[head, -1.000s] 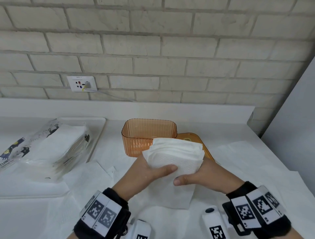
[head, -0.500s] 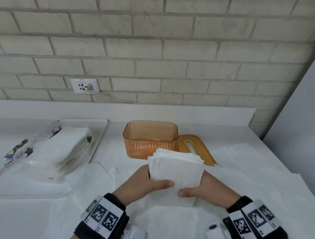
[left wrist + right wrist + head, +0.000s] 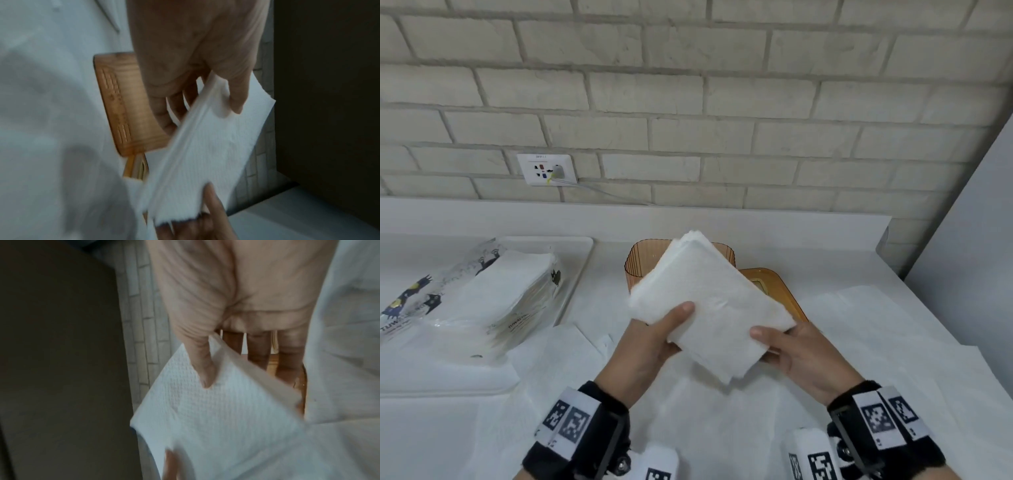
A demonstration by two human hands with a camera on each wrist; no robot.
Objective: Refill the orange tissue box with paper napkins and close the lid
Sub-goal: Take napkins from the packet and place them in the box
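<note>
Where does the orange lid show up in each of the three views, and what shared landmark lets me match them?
Head: the lid lies flat right of the box, partly behind the napkin stack.
Left wrist: lid at centre-left, beyond the left hand.
Right wrist: only an orange sliver shows between the fingers; probably the lid.
Shared landmark: the napkin stack, held by both hands.

"TUW…" on napkin pack (image 3: 482, 301)

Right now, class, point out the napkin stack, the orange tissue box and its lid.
napkin stack (image 3: 709, 301), head view, top sheet's middle.
orange tissue box (image 3: 642, 265), head view, ribbed left wall.
lid (image 3: 774, 284), head view, flat top near the slot.
</note>
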